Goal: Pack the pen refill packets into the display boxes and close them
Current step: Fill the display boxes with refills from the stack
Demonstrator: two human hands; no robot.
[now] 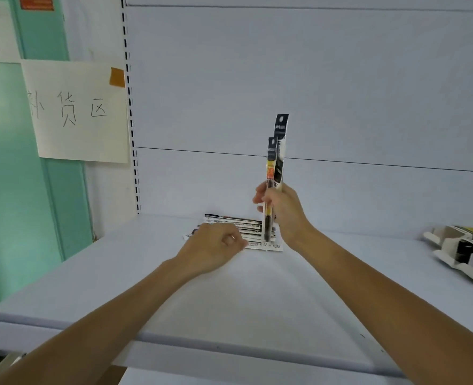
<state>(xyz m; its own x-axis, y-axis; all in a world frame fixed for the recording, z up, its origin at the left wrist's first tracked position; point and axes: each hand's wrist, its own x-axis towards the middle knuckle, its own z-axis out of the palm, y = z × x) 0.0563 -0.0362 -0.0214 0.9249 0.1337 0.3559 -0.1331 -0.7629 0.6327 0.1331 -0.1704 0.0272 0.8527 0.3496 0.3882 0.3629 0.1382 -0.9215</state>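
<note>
Refill packets lie on shelf, display box well apart rightward.

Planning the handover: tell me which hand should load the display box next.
Likely right. The right hand grips upright packets, and the open display box lies on its side; the left hand is down at the flat pile.

The shelf is looking smooth and matt; the refill packets are gleaming like glossy plastic, the display box showing matt cardboard, the sign plain paper.
</note>
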